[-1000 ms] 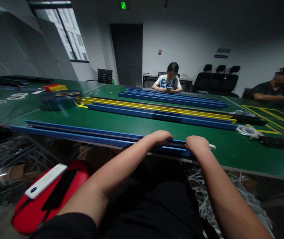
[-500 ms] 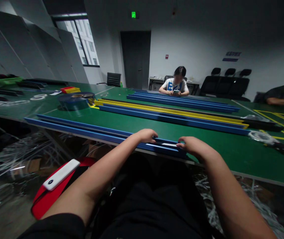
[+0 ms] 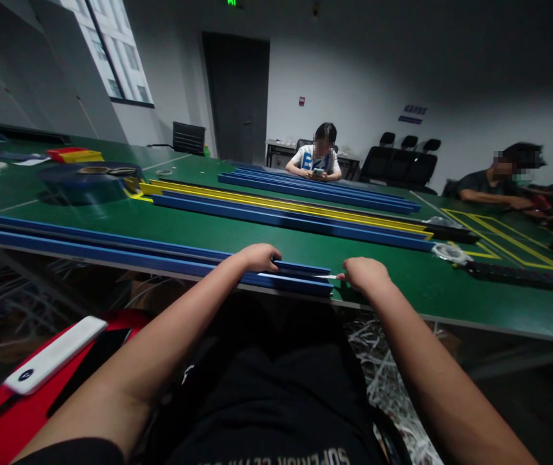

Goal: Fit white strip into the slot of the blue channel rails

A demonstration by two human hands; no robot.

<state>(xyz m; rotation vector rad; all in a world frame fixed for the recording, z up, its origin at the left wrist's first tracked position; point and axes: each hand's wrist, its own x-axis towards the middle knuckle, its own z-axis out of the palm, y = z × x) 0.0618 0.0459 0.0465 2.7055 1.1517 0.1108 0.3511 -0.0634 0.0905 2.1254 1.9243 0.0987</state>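
Along the near table edge lies a long blue channel rail [image 3: 189, 256], its two raised walls running to a right end in front of me. My left hand [image 3: 258, 257] rests over it near that end, fingers curled onto the far wall. A thin white strip [image 3: 325, 277] shows in the channel and sticks out past the right end. Just beyond the end, my right hand [image 3: 366, 274] pinches the strip's tip between thumb and fingers. My left fingertips are partly hidden, so whether they also touch the strip is unclear.
Yellow rails [image 3: 276, 208] and more blue rails [image 3: 315, 188] lie across the green table [image 3: 392, 284]. A large tape roll [image 3: 75, 184] stands left. A coil [image 3: 452, 253] lies right. One person [image 3: 315, 161] sits opposite, another [image 3: 482, 187] at right.
My right hand has moved past the rail's right end with the white strip, more of which now shows beyond it. The view has turned right, shifting the scene left.
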